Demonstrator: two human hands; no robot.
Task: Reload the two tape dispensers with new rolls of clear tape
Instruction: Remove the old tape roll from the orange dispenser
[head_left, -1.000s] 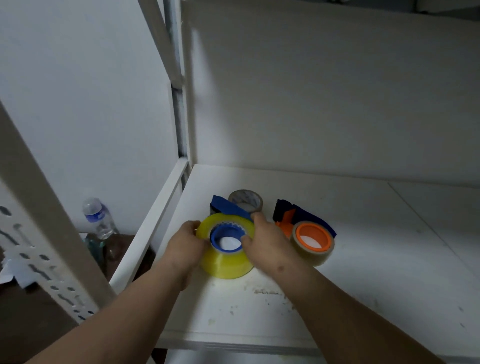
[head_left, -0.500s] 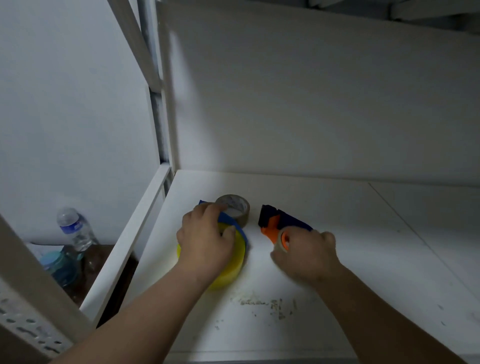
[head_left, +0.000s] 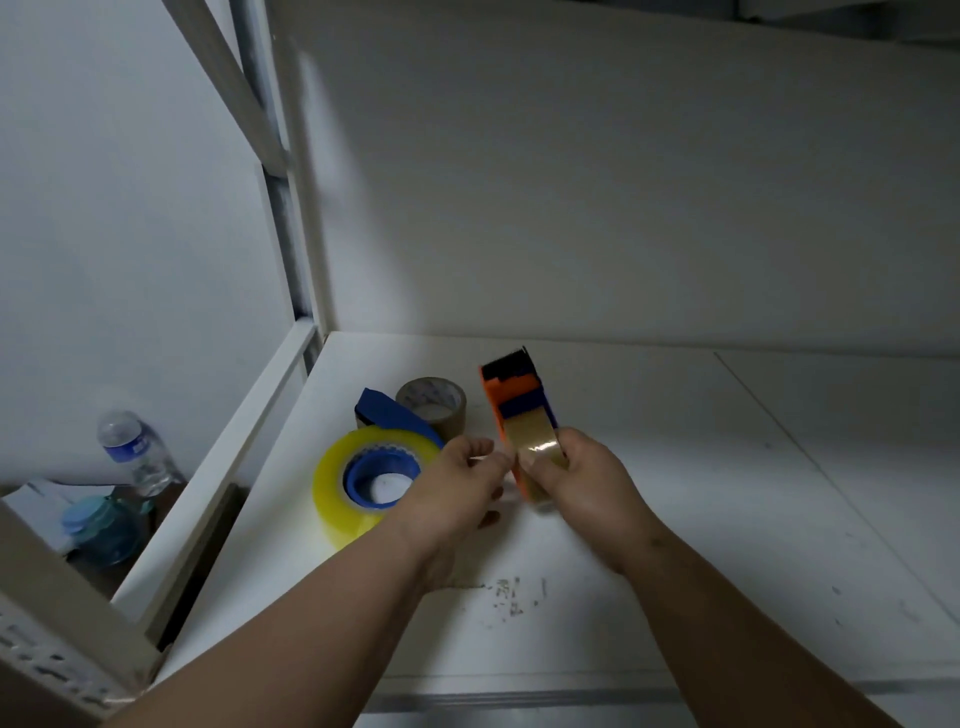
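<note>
**Orange dispenser is coming up off the shelf**

The right hand (head_left: 582, 483) is now lifting the orange-and-blue plastic tape dispenser (head_left: 519, 410) clear of the white shelf board (head_left: 727, 493); half a second ago it was only closing over it where it lay. It is gripping the lower end, where the thin, nearly spent roll of clear tape (head_left: 535, 447) is sitting on the dispenser's wheel. The left hand (head_left: 457, 483) is leaving the fat yellowish roll of clear tape on the blue plastic dispenser (head_left: 363, 478), which it was covering a moment ago, and is reaching across, fingertips pinched at the edge of the orange one; whether they are grasping anything there I cannot tell. The blue dispenser and its roll are lying flat on the shelf, left of the hands, with the brown roll of packing tape (head_left: 434, 408) just behind, touching or nearly so.

To my eye the work is shifting from the blue dispenser, seemingly loaded, to stripping the old roll from the orange one.
</note>
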